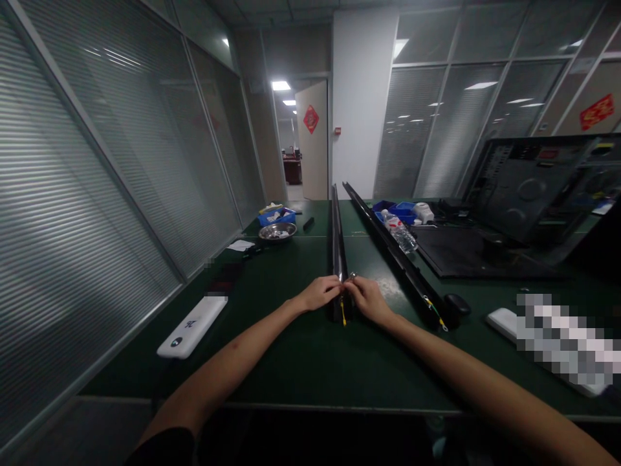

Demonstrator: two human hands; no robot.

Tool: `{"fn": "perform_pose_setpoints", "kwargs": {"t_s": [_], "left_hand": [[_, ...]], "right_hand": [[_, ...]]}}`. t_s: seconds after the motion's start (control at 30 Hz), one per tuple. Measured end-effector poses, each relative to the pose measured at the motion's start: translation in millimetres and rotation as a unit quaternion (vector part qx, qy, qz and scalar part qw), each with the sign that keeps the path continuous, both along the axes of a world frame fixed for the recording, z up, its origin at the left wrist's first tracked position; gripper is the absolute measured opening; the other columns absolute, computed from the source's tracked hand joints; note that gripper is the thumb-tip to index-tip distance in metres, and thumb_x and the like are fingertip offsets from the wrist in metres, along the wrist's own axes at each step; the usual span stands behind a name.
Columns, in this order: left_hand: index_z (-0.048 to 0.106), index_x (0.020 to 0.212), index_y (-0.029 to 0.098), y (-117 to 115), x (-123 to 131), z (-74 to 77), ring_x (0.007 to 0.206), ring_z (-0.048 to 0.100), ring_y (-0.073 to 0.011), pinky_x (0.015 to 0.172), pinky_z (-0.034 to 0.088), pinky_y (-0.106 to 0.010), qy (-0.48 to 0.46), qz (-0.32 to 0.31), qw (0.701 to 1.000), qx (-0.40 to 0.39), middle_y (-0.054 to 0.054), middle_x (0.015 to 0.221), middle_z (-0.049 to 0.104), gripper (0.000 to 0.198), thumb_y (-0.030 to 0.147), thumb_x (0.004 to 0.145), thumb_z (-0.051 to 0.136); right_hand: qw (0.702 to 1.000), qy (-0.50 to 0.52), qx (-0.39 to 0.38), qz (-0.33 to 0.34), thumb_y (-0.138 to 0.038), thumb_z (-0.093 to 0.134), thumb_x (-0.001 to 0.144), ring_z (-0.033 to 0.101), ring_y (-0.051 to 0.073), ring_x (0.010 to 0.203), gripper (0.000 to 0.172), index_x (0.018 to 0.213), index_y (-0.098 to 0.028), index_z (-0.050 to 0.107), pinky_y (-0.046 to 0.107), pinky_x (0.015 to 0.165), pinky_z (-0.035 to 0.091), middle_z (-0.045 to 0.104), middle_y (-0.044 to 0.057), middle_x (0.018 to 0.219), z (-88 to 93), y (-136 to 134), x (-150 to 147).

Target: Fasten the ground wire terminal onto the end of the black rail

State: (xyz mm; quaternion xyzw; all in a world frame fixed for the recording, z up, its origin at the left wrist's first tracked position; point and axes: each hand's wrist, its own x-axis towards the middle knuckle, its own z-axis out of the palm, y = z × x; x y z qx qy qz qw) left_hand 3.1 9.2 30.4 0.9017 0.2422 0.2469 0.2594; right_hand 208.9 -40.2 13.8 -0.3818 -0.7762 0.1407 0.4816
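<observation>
A long, narrow black rail (337, 233) lies lengthwise on the table, its near end between my hands. My left hand (321, 293) reaches in from the left, fingers closed and pressed together over the rail. From the right, my right hand (369, 299) meets it there, also with closed fingers; a small shiny metal piece (353, 276) shows by its index finger. Whatever the fingertips pinch is hidden. Just below them a short yellow wire (344, 314) hangs out over the rail's end. To the right lies a second black rail (388, 246) with a yellow-green wire (434, 312) ending in a ring terminal.
On the green table (291, 362), a metal bowl (277, 233) and a blue bin (276, 217) stand far left. A white device (193, 327) lies nearer. Rightward are a plastic bottle (400, 232), blue trays (402, 210), a black panel (460, 249) and a large monitor-like unit (528, 188).
</observation>
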Motion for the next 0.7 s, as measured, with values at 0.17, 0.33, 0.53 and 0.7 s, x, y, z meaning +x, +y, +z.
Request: {"fn": "perform_pose_setpoints", "kwargs": {"t_s": [0.17,0.33,0.53,0.7], "left_hand": [[0.072,0.106,0.017,-0.1,-1.1,-0.5,0.102,0.063,-0.0207,0.097,0.048,-0.031,0.008,-0.001,1.000,0.002,-0.006,0.112,0.066,0.028,0.029,0.105,0.046],[0.073,0.109,0.018,-0.8,-1.2,-0.7,0.103,0.063,-0.0213,0.097,0.048,-0.032,0.013,0.006,1.000,0.005,-0.006,0.113,0.067,0.028,0.028,0.105,0.047],[0.072,0.109,0.018,0.1,-0.5,-2.8,0.102,0.064,-0.0212,0.097,0.049,-0.032,0.013,0.017,1.000,0.010,-0.006,0.110,0.068,0.026,0.027,0.104,0.049],[0.072,0.109,0.017,0.7,-0.3,-4.3,0.104,0.064,-0.0213,0.099,0.048,-0.032,0.009,0.018,1.000,0.010,-0.007,0.114,0.068,0.026,0.026,0.104,0.048]], "right_hand": [[1.000,0.004,-0.004,0.013,-0.040,0.045,0.106,0.058,0.017,0.065,0.037,0.079,-0.020,0.061,0.028,0.063,0.045,0.061,0.002,0.073,-0.6,1.5,1.2],[0.999,0.003,-0.004,0.035,-0.038,0.044,0.106,0.058,0.018,0.067,0.035,0.084,-0.020,0.063,0.028,0.066,0.047,0.063,0.003,0.076,0.9,1.9,1.1],[0.999,0.001,-0.004,0.047,-0.037,0.043,0.107,0.058,0.018,0.070,0.034,0.084,-0.020,0.061,0.029,0.069,0.047,0.063,0.003,0.078,2.5,1.3,-0.6],[0.999,0.000,-0.007,0.040,-0.037,0.046,0.106,0.057,0.017,0.068,0.035,0.077,-0.020,0.057,0.028,0.067,0.046,0.062,0.002,0.076,5.9,-3.1,-2.0]]}}
